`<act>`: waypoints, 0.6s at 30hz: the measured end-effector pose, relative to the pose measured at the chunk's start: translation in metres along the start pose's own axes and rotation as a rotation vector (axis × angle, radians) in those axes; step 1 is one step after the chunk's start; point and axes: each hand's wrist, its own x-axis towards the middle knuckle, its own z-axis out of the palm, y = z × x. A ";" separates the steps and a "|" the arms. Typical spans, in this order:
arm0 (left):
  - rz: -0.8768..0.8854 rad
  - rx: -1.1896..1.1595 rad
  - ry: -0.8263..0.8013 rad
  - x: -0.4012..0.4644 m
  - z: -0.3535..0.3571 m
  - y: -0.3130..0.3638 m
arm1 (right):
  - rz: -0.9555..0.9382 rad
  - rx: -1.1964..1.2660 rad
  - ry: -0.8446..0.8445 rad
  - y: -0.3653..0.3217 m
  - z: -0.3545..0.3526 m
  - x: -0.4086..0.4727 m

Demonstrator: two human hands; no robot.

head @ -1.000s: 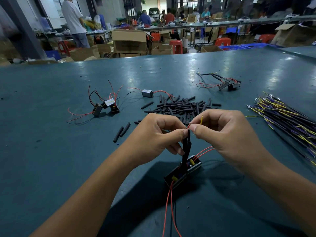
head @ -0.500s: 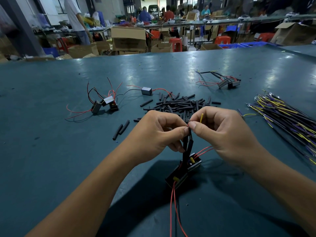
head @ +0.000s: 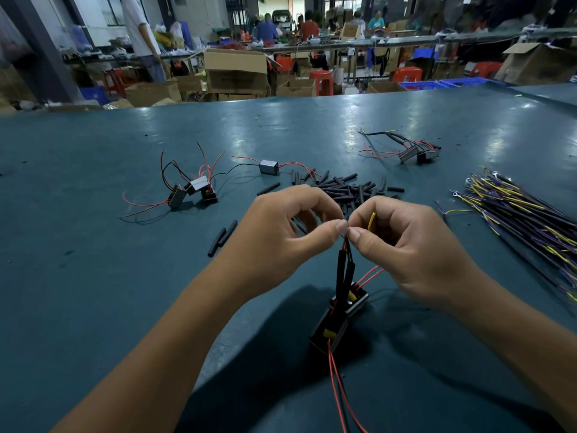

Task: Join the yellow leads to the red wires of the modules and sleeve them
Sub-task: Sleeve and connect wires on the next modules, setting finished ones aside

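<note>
Both hands [head: 281, 235] pinch red wire [head: 344, 245]

Beyond the teal worktable [head: 93, 276] stand open cardboard boxes [head: 237, 70], red plastic stools [head: 321, 81] and blue crates [head: 449, 84], with a standing person [head: 140, 35] at left and seated workers [head: 307, 26] at far benches

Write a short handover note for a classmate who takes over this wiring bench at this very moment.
Left hand and right hand pinch the wire ends together above the modules near you; a yellow lead sticks up from the right hand.
Two black sleeves already sit on the wires below the pinch.
Done: two modules far right look sleeved.
Left: modules at left, one mid-table. Spare sleeves and leads are ahead and right.
</note>
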 end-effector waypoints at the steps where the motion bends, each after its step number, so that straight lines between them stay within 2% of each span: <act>1: 0.034 0.055 0.005 0.000 0.001 0.002 | -0.007 -0.016 -0.001 0.000 0.000 0.000; 7: 0.157 0.312 0.017 0.002 -0.002 0.009 | -0.043 -0.087 -0.005 -0.003 -0.001 -0.001; 11: 0.180 0.349 0.005 0.000 -0.002 0.013 | -0.057 -0.096 -0.015 -0.003 -0.002 -0.002; 18: 0.101 0.332 -0.015 0.001 -0.003 0.018 | -0.089 -0.149 -0.007 -0.006 -0.003 -0.002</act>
